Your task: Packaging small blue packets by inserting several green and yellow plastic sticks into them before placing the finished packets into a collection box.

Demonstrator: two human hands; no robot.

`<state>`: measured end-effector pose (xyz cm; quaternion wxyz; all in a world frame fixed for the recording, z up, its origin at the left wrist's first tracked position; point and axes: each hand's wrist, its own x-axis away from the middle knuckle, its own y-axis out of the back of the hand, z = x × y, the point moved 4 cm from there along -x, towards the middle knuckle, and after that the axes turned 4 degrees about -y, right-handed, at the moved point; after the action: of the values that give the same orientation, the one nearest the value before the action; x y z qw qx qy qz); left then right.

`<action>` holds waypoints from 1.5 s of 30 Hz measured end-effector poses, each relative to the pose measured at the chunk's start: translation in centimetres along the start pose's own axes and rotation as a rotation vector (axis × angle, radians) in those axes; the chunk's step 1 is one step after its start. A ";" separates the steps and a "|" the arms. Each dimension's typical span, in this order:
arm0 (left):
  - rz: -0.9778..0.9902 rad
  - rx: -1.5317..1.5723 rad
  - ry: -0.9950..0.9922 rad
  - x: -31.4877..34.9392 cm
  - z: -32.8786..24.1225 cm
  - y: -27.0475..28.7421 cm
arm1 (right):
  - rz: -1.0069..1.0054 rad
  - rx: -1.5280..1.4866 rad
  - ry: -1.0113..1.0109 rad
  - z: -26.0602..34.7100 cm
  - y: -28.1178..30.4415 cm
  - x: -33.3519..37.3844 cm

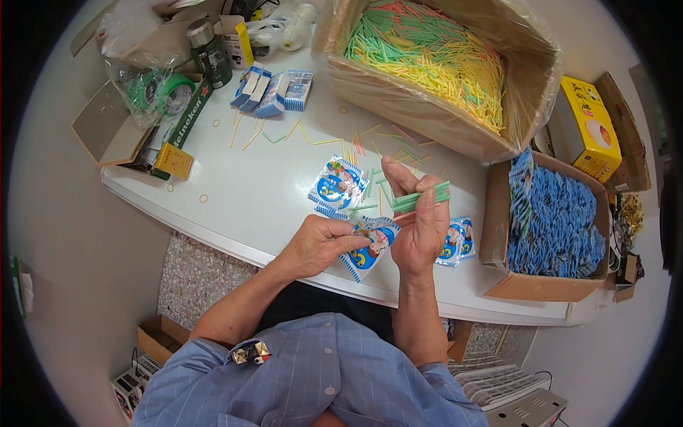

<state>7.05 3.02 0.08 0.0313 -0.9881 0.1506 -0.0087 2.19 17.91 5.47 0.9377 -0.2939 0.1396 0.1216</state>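
My left hand (318, 246) pinches a small blue-and-white plastic packet (368, 257) near its upper edge, in front of my body. Just to its right, my right hand (416, 228) is raised with its fingers curled round a bundle of thin green sticks (421, 201); a few pinkish ones show beneath them. The right fingertips point away from me. Beyond the left hand lies a short pile of similar packets (337, 186). More packets (456, 242) rest on the table by my right wrist. Loose yellow, green and pink sticks (375, 183) are scattered past both hands.
A large plastic-lined carton (530, 107) full of coloured sticks stands at the far right. Nearer, a cardboard box (541, 286) holds many blue packets. Folded blue boxes (269, 96), a dark flask (210, 53) and a green tape roll (174, 95) sit at the far left of the white table (249, 196).
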 end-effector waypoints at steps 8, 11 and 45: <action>-0.031 0.038 0.009 -0.1 -0.4 0.0 | 0.057 0.039 -0.075 -0.5 -0.3 0.7; -0.051 0.034 0.030 -0.1 -0.7 0.3 | 0.095 0.081 -0.093 -0.7 -0.1 1.2; -0.671 -0.916 -0.102 -1.8 1.0 6.2 | -0.319 0.719 -0.507 2.9 10.5 6.8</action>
<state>3.48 -2.28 -1.29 -0.3975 -0.8937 -0.1849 0.0956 5.83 28.96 0.07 0.9916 0.0711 -0.1078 -0.0122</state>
